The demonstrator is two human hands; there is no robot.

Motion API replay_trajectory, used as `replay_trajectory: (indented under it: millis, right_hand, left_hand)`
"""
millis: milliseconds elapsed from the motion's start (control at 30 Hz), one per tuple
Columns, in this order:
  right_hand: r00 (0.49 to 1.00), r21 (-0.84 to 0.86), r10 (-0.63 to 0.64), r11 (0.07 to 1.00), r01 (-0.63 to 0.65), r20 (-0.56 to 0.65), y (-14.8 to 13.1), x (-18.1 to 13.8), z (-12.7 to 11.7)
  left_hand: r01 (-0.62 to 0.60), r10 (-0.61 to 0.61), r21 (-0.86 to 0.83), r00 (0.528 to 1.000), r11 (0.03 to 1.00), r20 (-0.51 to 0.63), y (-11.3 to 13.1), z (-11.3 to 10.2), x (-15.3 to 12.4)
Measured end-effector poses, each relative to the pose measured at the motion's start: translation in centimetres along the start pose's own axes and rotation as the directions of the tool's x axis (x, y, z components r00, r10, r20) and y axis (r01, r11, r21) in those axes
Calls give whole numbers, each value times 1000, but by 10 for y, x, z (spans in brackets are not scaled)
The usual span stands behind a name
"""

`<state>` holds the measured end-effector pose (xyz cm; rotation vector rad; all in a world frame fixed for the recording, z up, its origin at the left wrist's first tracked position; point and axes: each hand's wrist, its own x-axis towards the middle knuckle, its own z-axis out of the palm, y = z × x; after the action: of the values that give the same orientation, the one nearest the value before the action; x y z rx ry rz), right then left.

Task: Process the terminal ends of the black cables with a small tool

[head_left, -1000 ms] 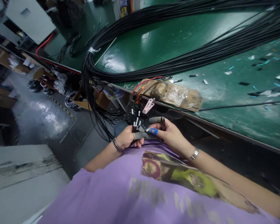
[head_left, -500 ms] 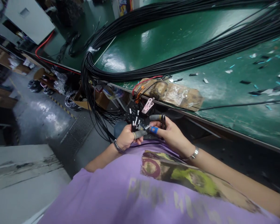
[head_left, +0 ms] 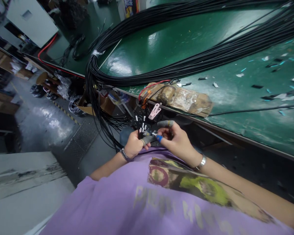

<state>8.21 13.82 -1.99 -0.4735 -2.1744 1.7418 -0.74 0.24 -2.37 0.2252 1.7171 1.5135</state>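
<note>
My left hand (head_left: 134, 144) is closed round a bunch of thin black wires with white tips (head_left: 141, 125), which stick up above its fingers. A grey finger cot covers its forefinger. My right hand (head_left: 174, 139) meets it from the right, fingers curled, a blue cot on one finger and a grey cot on another. It pinches at the wire ends; a small dark tool seen in it earlier is mostly hidden now. Both hands work in front of my purple shirt, below the bench edge.
A thick bundle of black cables (head_left: 161, 49) loops over the green bench (head_left: 235, 98) and hangs off its left end. A taped cardboard block (head_left: 183, 98) with red wire and a pink clip (head_left: 155, 111) sit at the bench edge. Boxes and bags line the floor at left.
My right hand has turned inward and closed on the wire ends, hiding the dark tool. Both hands have shifted slightly left and up.
</note>
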Motion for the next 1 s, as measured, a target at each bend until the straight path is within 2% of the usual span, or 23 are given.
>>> replay_trajectory:
  millis: [67,133,233,333,400,433,500,567,633,700,767,833,933,1000]
  right_hand:
    - [985,-210,-169,963,172,29,-3,-3,-1]
    - [952,-351,-286,885,306,110,-6,-5,-1]
    - [938,-435,-292,831,346,189,-8,-3,-1]
    - [983,-407,-111,899,163,148,-8,2,-2]
    - [992,-288,74,957,-41,104,-6,7,-3]
    - [979,-199,172,969,-148,107,-5,9,-3]
    - [924,1,342,938,-347,170,-1,13,-3]
    - [850,160,451,850,-502,273,2,14,-2]
    - [779,251,507,753,-608,368,4,13,-2]
    - [743,299,516,695,-654,426,4,11,-1]
    - [759,326,486,700,-635,434,4,9,1]
    - [812,334,435,755,-565,390,5,6,3]
    - [907,308,324,863,-401,270,6,5,5]
    - [950,263,220,925,-275,219,5,5,6]
  left_hand:
    - [-15,15,23,1000,1000,-19,-1,2,0]
    - [-27,28,59,1000,998,-10,-1,3,0]
    - [-44,40,153,999,987,30,-1,3,-1]
    - [-85,51,294,991,952,120,-2,-1,-1]
    - [-131,64,355,979,926,194,-2,-5,-1]
    - [-149,66,363,971,920,231,-3,-7,-2]
    - [-152,49,344,955,926,291,-5,-11,-2]
    - [-105,4,299,947,948,321,-6,-13,-3]
    - [-30,-50,239,946,971,321,-7,-14,-5]
    - [32,-82,163,947,986,312,-6,-14,-7]
    - [53,-71,73,960,996,270,-4,-15,-8]
    - [33,-27,-31,985,999,172,1,-17,-7]
    - [2,5,-158,999,987,46,4,-23,-4]
    - [14,-3,-178,998,984,57,2,-27,-2]
